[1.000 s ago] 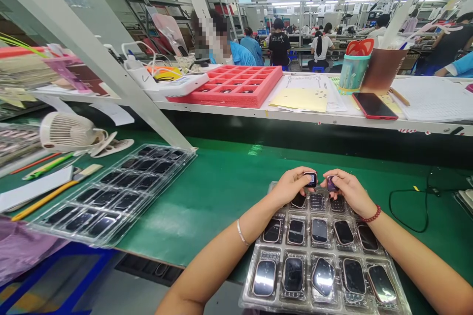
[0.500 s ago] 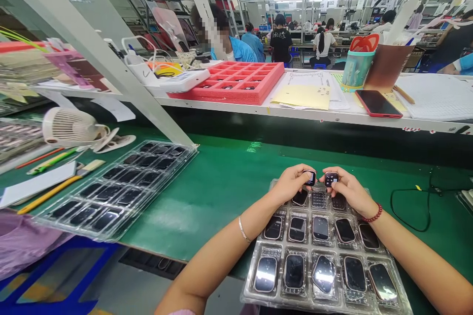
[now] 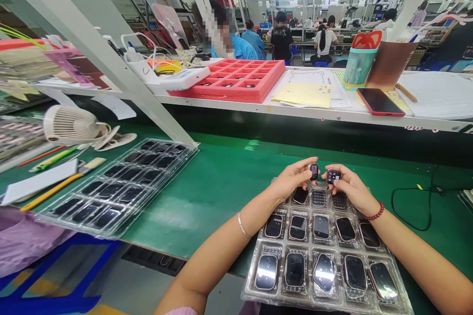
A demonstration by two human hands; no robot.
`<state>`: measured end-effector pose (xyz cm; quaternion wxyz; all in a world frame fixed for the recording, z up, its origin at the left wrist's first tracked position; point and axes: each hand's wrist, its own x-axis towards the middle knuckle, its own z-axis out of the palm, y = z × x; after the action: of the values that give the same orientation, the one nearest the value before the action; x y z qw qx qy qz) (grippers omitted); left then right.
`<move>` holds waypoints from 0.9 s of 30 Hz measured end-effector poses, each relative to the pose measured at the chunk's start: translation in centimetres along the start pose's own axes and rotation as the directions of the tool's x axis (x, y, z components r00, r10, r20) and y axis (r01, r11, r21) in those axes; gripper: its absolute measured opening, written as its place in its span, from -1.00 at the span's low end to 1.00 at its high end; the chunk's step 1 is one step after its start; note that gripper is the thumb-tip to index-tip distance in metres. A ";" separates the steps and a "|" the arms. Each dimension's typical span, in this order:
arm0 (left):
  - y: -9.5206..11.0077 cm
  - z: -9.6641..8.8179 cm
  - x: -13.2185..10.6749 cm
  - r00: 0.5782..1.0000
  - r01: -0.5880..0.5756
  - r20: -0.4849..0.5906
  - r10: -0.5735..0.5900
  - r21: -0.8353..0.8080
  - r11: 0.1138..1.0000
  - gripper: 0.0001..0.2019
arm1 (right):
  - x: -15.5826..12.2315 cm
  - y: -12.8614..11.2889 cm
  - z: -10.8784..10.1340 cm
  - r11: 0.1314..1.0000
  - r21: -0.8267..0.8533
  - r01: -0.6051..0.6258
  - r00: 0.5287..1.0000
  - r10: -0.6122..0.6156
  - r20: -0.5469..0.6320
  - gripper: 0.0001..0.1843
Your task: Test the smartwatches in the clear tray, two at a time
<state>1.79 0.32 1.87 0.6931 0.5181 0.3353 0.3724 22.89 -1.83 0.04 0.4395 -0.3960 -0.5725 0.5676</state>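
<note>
My left hand [image 3: 293, 179] pinches a small square smartwatch body [image 3: 314, 171] between thumb and fingers, its patterned side showing. My right hand [image 3: 351, 189] holds a second dark smartwatch body [image 3: 333, 175] by its edges. Both hands hover just above the far edge of a clear plastic blister tray [image 3: 295, 298], which holds rows of similar watch bodies, some face up and some showing a patterned back. The two held watches are close together but apart. My fingers hide part of each one.
A second clear tray [image 3: 111, 230] of dark watch bodies lies on the green bench mat [image 3: 221, 197] to the left, near a small white fan [image 3: 72, 125] and pens. A black cable [image 3: 410, 206] curves on the right. A shelf behind holds a red foam tray [image 3: 229, 81] and papers.
Both hands have risen slightly with the watch bodies, and the two bodies have drawn a little further apart. The left one has turned more upright. The whole view has shifted slightly.
</note>
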 end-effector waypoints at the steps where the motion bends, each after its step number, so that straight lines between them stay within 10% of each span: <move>1: 0.0 -0.1 0.0 1.000 -0.004 0.009 0.004 -0.004 1.000 -0.36 | 0.0 0.0 0.0 1.000 0.000 0.001 1.000 -0.001 0.003 -0.63; 22: -0.8 0.1 0.2 0.998 0.024 -0.066 -0.009 0.218 0.976 -0.75 | -0.2 -0.2 0.2 0.995 -0.100 -0.006 0.999 0.010 0.042 -0.67; 27: -0.7 0.1 0.2 0.997 0.002 -0.076 0.012 0.182 0.983 -0.53 | -0.1 0.0 0.1 0.997 -0.072 0.000 1.000 0.001 0.023 -0.64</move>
<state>2.13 0.31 1.25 0.6288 0.5653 0.3928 0.3616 22.79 -1.95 0.09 0.4183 -0.4051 -0.5974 0.5514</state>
